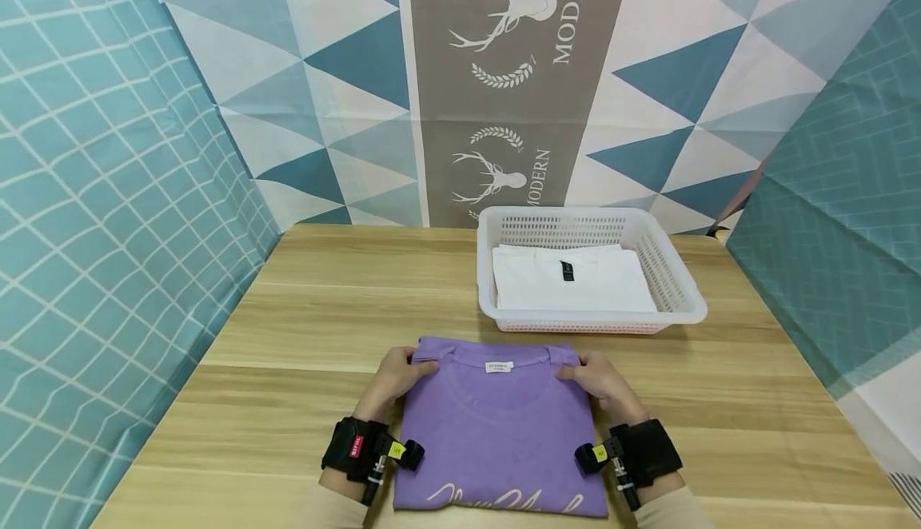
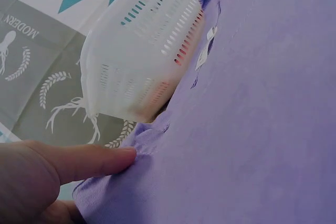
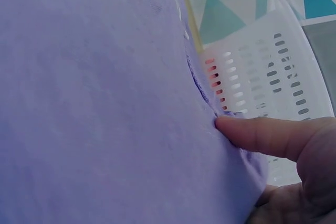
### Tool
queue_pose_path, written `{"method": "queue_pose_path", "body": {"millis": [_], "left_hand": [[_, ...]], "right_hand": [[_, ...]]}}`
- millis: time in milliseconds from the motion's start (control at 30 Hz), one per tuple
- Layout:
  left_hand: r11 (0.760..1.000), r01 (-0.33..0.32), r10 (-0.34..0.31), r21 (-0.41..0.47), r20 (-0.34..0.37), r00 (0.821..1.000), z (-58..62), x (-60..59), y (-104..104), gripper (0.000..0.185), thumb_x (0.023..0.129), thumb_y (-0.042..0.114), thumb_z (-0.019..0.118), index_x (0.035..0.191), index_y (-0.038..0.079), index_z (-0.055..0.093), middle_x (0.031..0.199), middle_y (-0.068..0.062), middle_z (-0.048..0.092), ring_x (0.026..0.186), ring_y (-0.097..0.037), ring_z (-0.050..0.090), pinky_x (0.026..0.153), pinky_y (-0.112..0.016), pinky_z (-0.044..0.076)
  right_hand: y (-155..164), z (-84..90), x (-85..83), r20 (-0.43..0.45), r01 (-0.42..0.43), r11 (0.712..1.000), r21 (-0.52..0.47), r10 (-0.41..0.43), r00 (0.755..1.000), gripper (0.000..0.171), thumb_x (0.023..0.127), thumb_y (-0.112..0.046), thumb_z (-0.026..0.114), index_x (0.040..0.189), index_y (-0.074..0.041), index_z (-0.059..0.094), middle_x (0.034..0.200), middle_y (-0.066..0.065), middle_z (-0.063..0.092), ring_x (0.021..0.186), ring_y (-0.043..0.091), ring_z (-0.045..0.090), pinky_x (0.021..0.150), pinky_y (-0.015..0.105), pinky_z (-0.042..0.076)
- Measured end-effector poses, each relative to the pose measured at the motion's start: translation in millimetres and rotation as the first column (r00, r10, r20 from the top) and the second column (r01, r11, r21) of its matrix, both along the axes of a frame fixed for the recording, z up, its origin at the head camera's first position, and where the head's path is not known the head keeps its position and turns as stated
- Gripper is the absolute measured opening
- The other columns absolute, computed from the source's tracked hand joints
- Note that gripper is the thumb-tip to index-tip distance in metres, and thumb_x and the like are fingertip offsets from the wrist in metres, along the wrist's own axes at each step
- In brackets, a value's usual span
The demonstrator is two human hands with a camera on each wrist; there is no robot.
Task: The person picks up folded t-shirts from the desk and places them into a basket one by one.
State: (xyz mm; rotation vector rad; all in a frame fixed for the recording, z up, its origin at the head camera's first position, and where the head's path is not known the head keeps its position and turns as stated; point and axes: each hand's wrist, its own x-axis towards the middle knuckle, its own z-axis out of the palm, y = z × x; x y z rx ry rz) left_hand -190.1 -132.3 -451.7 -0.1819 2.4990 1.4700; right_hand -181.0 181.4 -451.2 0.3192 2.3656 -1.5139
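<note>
A purple T-shirt (image 1: 496,433), folded to a near rectangle, lies before me with its neckline and white label toward the back. Pale script lettering shows along its near edge. At its upper left corner my left hand (image 1: 394,373) pinches the fabric, thumb on top; the left wrist view shows that thumb (image 2: 100,162) on the cloth. My right hand (image 1: 600,381) grips the upper right corner the same way, its thumb (image 3: 262,135) pressing the purple fabric in the right wrist view. The fingers under the cloth are mostly hidden.
Behind the shirt, toward the right, stands a white perforated plastic basket (image 1: 593,320). A folded white garment (image 1: 576,285) with a black label lies in it. The wood-grain table (image 1: 288,369) is bordered by patterned cloth (image 1: 345,89) at the back and sides.
</note>
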Motion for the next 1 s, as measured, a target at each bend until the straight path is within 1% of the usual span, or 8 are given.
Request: {"method": "queue_pose_path", "body": {"millis": [133,200,267,367,433,600,733,1000], "left_hand": [[1.0,0.022,-0.022,-0.003,0.013,1.0,0.7,1.1,0.5,0.029,0.088,0.013,0.067,0.106,-0.009,0.066,0.099,-0.019,0.066,0.08,-0.019,0.058,0.066,-0.029,0.049],[1.0,0.027,-0.027,-0.011,0.004,1.0,1.0,0.7,0.9,0.028,0.089,0.013,0.066,0.107,-0.009,0.066,0.099,-0.018,0.067,0.082,-0.019,0.058,0.068,-0.03,0.05],[0.999,0.034,-0.034,-0.023,-0.009,0.999,1.4,0.6,1.4,0.029,0.089,0.012,0.065,0.108,-0.01,0.065,0.102,-0.02,0.067,0.085,-0.02,0.06,0.072,-0.033,0.052],[0.998,0.044,-0.046,-0.043,-0.052,0.998,2.7,1.2,2.6,0.032,0.09,0.012,0.064,0.112,-0.012,0.064,0.107,-0.024,0.068,0.091,-0.023,0.063,0.079,-0.039,0.054],[0.998,0.045,-0.049,-0.047,-0.081,0.996,3.8,2.7,2.9,0.031,0.09,0.011,0.064,0.111,-0.013,0.064,0.107,-0.026,0.068,0.09,-0.023,0.063,0.08,-0.04,0.054],[1.0,0.029,-0.028,0.004,-0.123,0.992,8.0,9.6,1.5,0.027,0.09,0.011,0.064,0.105,-0.011,0.066,0.098,-0.021,0.07,0.081,-0.016,0.06,0.071,-0.031,0.052],[0.998,0.024,-0.016,0.053,-0.143,0.99,14.3,16.8,-0.6,0.026,0.09,0.012,0.065,0.105,-0.009,0.066,0.091,-0.017,0.068,0.075,-0.013,0.057,0.066,-0.026,0.048],[0.996,-0.001,0.018,0.086,-0.202,0.979,27.7,31.2,-1.5,0.025,0.09,0.01,0.065,0.107,-0.007,0.066,0.096,-0.018,0.07,0.081,-0.013,0.061,0.071,-0.023,0.049]], "right_hand": [[-0.3,-0.4,1.8,-0.014,-0.014,1.0,0.002,0.014,1.0,0.045,0.089,-0.009,0.061,0.125,0.017,0.052,0.123,0.033,0.057,0.105,0.034,0.06,0.092,0.046,0.05],[-0.6,-0.4,2.8,-0.03,-0.016,1.0,-0.003,0.016,0.999,0.047,0.089,-0.009,0.061,0.128,0.016,0.05,0.127,0.033,0.055,0.108,0.035,0.059,0.094,0.048,0.05],[-0.9,0.1,3.7,-0.047,-0.01,1.0,0.002,0.01,0.999,0.047,0.089,-0.01,0.061,0.128,0.014,0.051,0.127,0.032,0.056,0.107,0.033,0.059,0.092,0.045,0.05],[-1.0,1.3,5.4,-0.07,0.007,1.0,0.016,-0.006,0.998,0.043,0.089,-0.011,0.063,0.124,0.012,0.055,0.122,0.029,0.059,0.101,0.029,0.061,0.087,0.039,0.052],[-0.9,3.0,7.3,-0.081,0.015,1.0,0.022,-0.014,0.997,0.042,0.088,-0.012,0.063,0.123,0.011,0.056,0.122,0.027,0.06,0.101,0.028,0.06,0.085,0.037,0.051],[-0.7,10.1,13.3,-0.094,0.027,0.999,0.021,-0.025,0.995,0.042,0.089,-0.015,0.064,0.122,0.009,0.056,0.118,0.023,0.06,0.102,0.027,0.057,0.084,0.032,0.048],[-0.2,18.1,18.7,-0.102,0.033,0.999,0.01,-0.032,0.994,0.04,0.09,-0.018,0.064,0.121,0.006,0.057,0.111,0.018,0.061,0.096,0.023,0.057,0.077,0.028,0.046],[1.3,37.9,32.9,-0.143,0.063,0.998,-0.03,-0.066,0.987,0.032,0.088,-0.017,0.068,0.111,0.004,0.059,0.091,0.002,0.058,0.082,0.013,0.053,0.072,0.026,0.044]]}}
